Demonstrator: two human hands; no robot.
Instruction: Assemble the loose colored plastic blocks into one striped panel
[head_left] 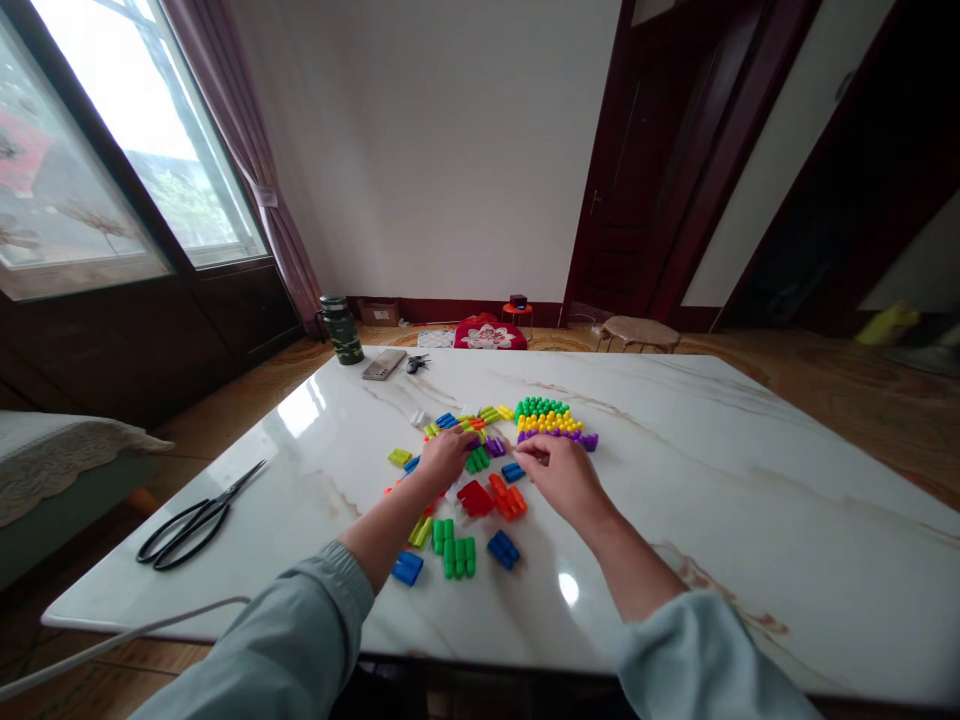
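Many small plastic building blocks in several colours lie on a white marble table (712, 470). A joined slab of green, yellow and purple blocks (553, 420) sits at the far side of the pile. My left hand (444, 457) rests on the loose blocks, fingers curled by a green block (477, 460) and a purple block (494, 446). My right hand (559, 474) reaches to the near edge of the slab, fingertips pinched at its purple row. Red blocks (475, 497), orange blocks (509, 499), green blocks (459, 556) and blue blocks (502, 548) lie between my forearms.
Black scissors (196, 520) lie at the table's left. A camouflage flask (341, 329), a phone (384, 364) and keys (415, 362) sit at the far left edge. A white cable (112, 645) hangs off the near left corner. A stool (639, 332) and red cushion (489, 334) stand on the floor beyond.
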